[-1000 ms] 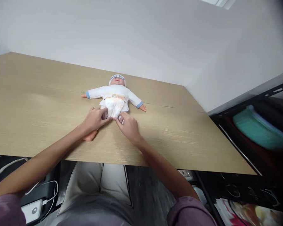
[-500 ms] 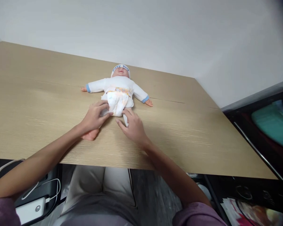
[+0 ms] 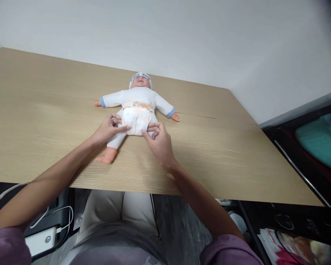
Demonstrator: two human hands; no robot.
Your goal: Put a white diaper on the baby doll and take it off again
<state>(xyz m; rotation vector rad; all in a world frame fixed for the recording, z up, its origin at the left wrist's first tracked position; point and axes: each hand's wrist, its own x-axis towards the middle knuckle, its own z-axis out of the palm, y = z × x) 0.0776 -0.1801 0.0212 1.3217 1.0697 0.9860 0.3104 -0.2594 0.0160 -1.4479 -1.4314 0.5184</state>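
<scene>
Head view, and here's the doll (image 3: pixel 139 95), flat on its back just above the middle of the frame, arms flung wide on the wood-coloured counter (image 3: pixel 209 158). The diaper (image 3: pixel 135 119) is on it, wrapped over the white suit, its patterned orange band lying across the belly, and both my hands are right at its lower end!

My left hand (image 3: pixel 106 130) comes in from the lower left: thumb laid on the diaper's front near its left edge, the other fingers curled beside the doll's hip. Whether they pinch the edge between them, I cannot tell. Over to my right hand (image 3: pixel 160 142), right of centre: thumb and forefinger pressed together, pinching the diaper's lower right edge, the remaining fingers bent in behind.

Below my left hand, one bare foot (image 3: pixel 107 156) pokes out, toes toward the lower left; the other leg is mostly hidden by my right hand. Up top, the doll's white hat (image 3: pixel 140 78) with blue lettering points toward the pale wall (image 3: pixel 160 33).

Around the edges: a white box (image 3: pixel 41 241) with a cable plugged in at lower left, a blurred teal thing (image 3: pixel 318 143) at far right, papers (image 3: pixel 270 241) at lower right.
</scene>
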